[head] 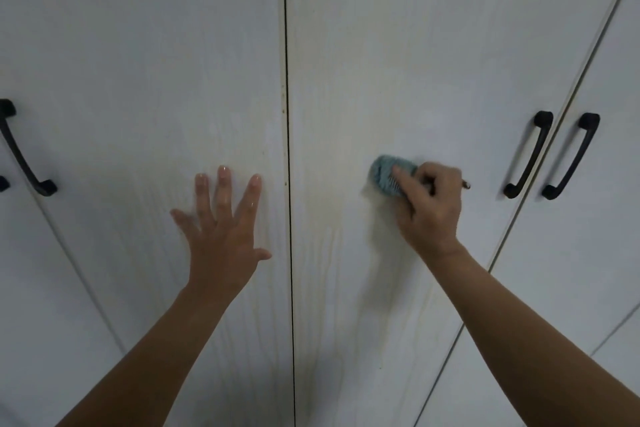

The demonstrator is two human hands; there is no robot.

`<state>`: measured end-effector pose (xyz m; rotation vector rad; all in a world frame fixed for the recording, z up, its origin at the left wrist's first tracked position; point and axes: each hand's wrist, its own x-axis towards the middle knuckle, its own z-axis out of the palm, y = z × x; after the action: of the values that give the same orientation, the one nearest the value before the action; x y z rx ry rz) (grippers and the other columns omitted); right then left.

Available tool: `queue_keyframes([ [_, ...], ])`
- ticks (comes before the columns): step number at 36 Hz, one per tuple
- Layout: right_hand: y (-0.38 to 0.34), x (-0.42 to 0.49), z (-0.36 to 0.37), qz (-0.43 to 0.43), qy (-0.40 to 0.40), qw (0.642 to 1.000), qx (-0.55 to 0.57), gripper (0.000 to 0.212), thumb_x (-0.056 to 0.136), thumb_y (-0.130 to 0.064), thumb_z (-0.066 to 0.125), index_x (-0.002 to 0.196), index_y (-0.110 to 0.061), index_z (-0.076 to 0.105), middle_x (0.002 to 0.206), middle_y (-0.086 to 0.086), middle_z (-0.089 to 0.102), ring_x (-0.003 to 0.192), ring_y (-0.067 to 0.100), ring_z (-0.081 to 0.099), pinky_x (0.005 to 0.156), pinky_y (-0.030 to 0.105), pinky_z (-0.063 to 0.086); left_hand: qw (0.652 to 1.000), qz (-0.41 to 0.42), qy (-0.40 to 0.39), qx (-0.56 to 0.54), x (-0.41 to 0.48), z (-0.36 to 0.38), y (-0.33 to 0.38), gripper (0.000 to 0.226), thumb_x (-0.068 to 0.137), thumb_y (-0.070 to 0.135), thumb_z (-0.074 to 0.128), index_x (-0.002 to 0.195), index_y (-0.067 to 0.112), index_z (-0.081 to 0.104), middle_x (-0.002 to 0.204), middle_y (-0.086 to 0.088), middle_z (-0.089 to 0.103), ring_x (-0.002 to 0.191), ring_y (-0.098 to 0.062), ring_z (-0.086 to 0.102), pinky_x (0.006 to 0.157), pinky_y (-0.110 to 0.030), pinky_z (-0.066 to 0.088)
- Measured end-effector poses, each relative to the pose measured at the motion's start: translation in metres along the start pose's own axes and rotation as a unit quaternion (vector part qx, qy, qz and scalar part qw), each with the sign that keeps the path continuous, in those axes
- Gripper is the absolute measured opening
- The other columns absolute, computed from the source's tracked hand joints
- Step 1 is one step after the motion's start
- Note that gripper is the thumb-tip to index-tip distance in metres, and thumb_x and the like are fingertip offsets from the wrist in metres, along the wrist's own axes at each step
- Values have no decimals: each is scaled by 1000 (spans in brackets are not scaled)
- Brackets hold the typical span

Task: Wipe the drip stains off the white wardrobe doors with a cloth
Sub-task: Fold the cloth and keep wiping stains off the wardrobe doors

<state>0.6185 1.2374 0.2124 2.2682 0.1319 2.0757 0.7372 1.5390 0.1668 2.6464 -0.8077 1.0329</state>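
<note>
Blue-grey cloth (389, 177), clenched in the right hand (431, 204), is pressing the wardrobe door (433, 62) above vertical drip stains (334, 267) by its inner edge; left hand (221, 229) splayed flat.

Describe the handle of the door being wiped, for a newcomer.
Find the dark gap between the two middle doors; the door to its right has the blue cloth on it. Its black handle sits at that door's right edge, the left of a close pair, nearer the cloth.

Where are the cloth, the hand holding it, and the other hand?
cloth (381, 177), head view, bunched blue middle.
right hand (433, 204), head view, back of hand.
left hand (221, 236), head view, back of hand.
</note>
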Motion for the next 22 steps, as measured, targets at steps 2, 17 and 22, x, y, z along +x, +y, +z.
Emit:
queue_keyframes([
  [2,1,-25,1,-67,-38,997,0,26,90,3,67,114,-8,70,96,13,52,79,29,49,74,33,38,1000,-2,-1,2,0,0,1,147,47,57,95,165,23,15,171,-20,-2,155,-47,-9,101,-88,13],
  [17,1,140,-9,382,251,887,57,33,79,-1,48,101,-1,72,100,3,48,84,4,51,77,10,45,1000,6,11,9,-2,0,-3,147,47,59,95,165,24,14,171,-19,0,156,-47,-5,102,-88,17],
  [22,-16,122,8,239,220,945,21,46,72,11,45,105,-1,75,96,5,43,84,35,55,74,26,46,1000,2,13,5,-2,1,-2,148,47,59,95,165,25,13,171,-18,-3,156,-43,-12,102,-87,17],
])
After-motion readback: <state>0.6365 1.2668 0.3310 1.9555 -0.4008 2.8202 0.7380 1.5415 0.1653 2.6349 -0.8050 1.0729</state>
